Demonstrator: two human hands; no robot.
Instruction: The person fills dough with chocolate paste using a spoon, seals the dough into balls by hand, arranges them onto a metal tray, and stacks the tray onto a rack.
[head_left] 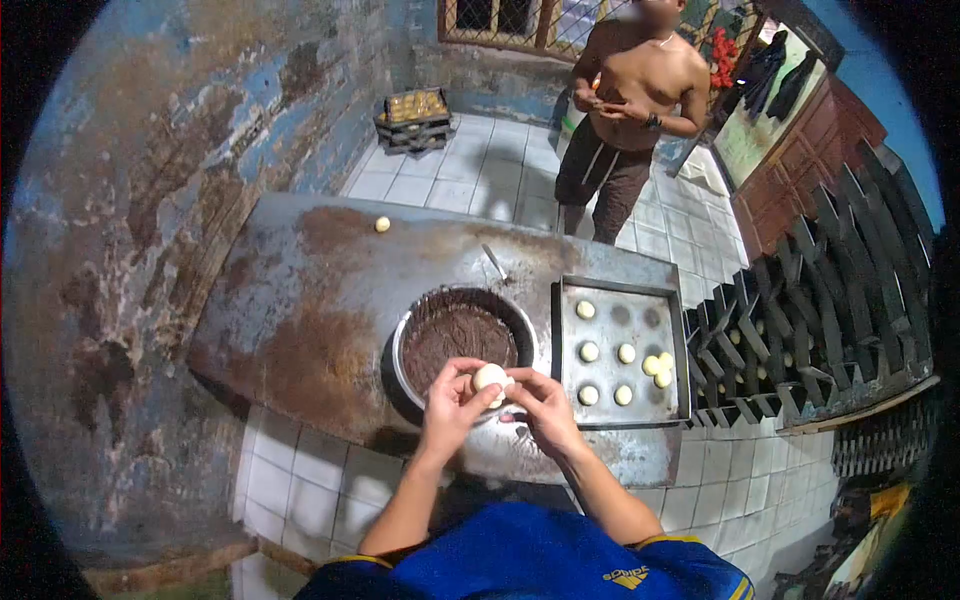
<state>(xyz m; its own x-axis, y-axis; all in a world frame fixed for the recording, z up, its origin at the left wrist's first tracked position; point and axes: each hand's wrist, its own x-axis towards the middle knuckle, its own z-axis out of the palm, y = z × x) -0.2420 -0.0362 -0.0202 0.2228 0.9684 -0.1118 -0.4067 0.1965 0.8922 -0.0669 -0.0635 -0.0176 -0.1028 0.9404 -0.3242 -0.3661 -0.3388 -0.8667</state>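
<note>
A pale ball of dough (489, 377) is pinched between the fingers of my left hand (452, 405) and my right hand (542, 405). Both hands are closed around it, over the near rim of a round metal bowl (403, 375). Dark brown paste (455, 338) fills the bowl and smears its inner wall. To the right lies a square metal baking tray (600, 412) with several dough balls (590, 352) in it, three of them clustered at its right side. One lone dough ball (382, 224) rests near the table's far edge.
A knife or spatula (494, 262) lies behind the bowl on the worn table (290, 300). Dark trays are stacked in a rack (800, 310) at the right. Another person (640, 100) stands across the table. More stacked trays (414, 120) sit on the floor by the wall.
</note>
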